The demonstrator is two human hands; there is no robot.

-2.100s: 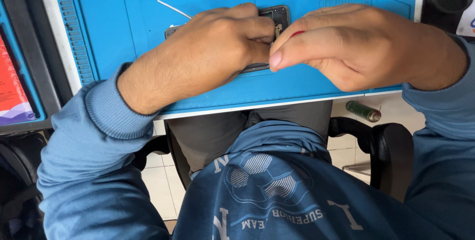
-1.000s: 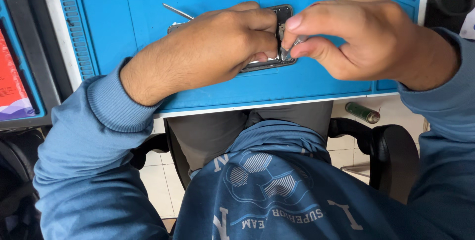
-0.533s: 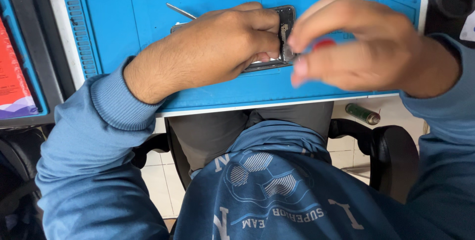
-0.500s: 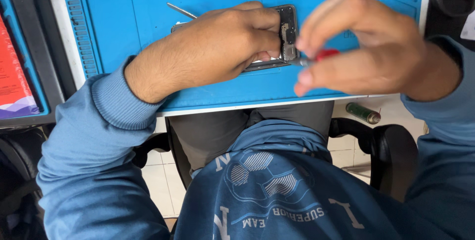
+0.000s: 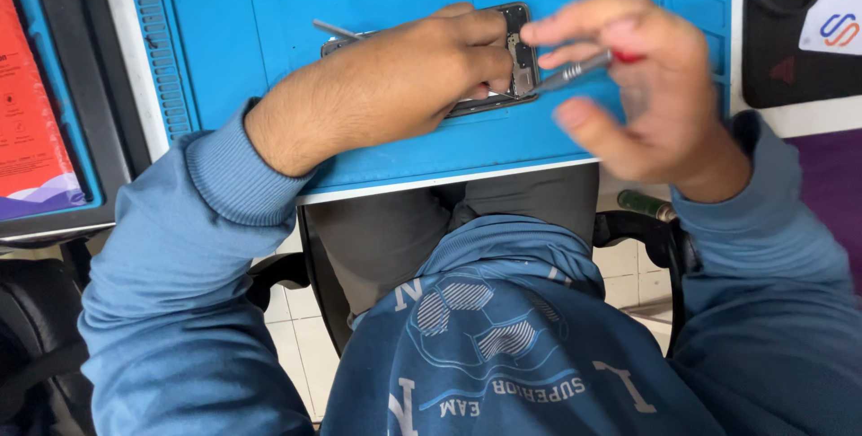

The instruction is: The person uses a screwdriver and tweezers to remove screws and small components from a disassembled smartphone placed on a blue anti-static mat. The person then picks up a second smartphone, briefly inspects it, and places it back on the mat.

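Note:
An opened phone (image 5: 519, 50) with its inner parts showing lies on a blue work mat (image 5: 377, 5). My left hand (image 5: 404, 81) lies flat over most of the phone and presses it to the mat. My right hand (image 5: 642, 86), blurred by motion, holds a small screwdriver (image 5: 575, 68) with a grey shaft and a red handle. The screwdriver's tip points at the phone's right end, near my left fingertips. Thin metal tweezers (image 5: 334, 29) stick out from under my left hand at the phone's upper left.
A red and purple box (image 5: 36, 122) lies at the left on a dark tray. A dark pad (image 5: 790, 50) and a white card sit at the upper right. Beyond the mat's near edge are my lap and a chair armrest (image 5: 646, 225).
My right hand lifted off the phone, drew back to the right, and now holds the red-handled screwdriver against the phone's right end. My left hand has stayed pressed on the phone.

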